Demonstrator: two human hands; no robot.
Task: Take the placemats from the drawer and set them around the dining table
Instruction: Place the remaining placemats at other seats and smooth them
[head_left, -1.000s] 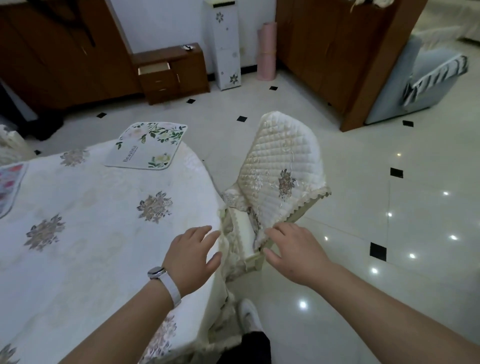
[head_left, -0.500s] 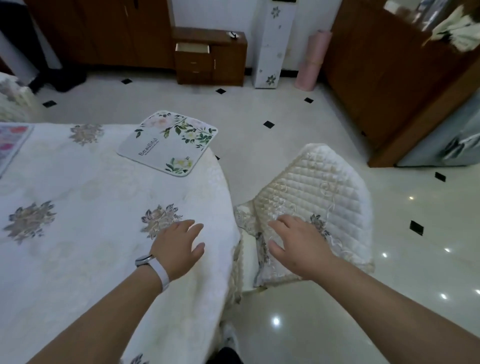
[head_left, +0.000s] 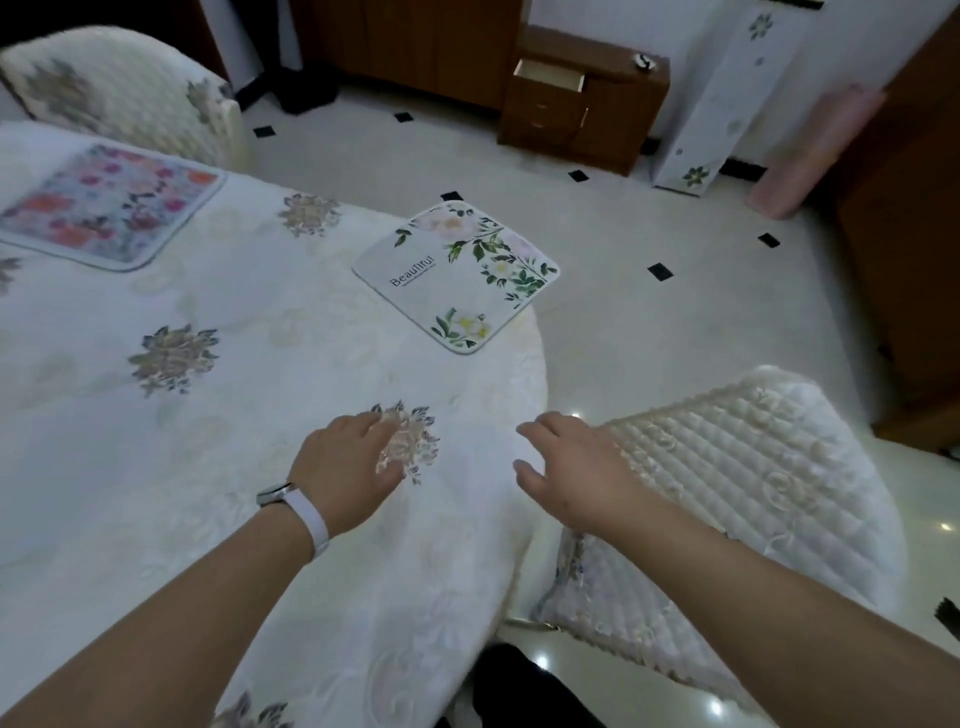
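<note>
A white placemat with green leaves and the word "Beautiful" (head_left: 457, 275) lies at the far edge of the round dining table (head_left: 218, 467). A second placemat with pink and red flowers (head_left: 109, 205) lies at the table's far left. My left hand (head_left: 353, 462), with a watch on the wrist, hovers over the tablecloth near a flower motif, fingers spread and empty. My right hand (head_left: 576, 467) hangs over the table's right edge, fingers apart, holding nothing. Across the room the top drawer (head_left: 548, 83) of a small brown cabinet stands pulled out.
A quilted cream chair (head_left: 769, 483) stands close against the table at my right. Another covered chair (head_left: 119, 98) is at the far left. A white floral column (head_left: 722, 104), a pink roll (head_left: 815, 150) and brown wardrobes line the walls.
My view has swung left, bringing the flowered placemat and far chair into sight. My right hand left the quilted chair back and moved over the table edge; my left hand slid forward.
</note>
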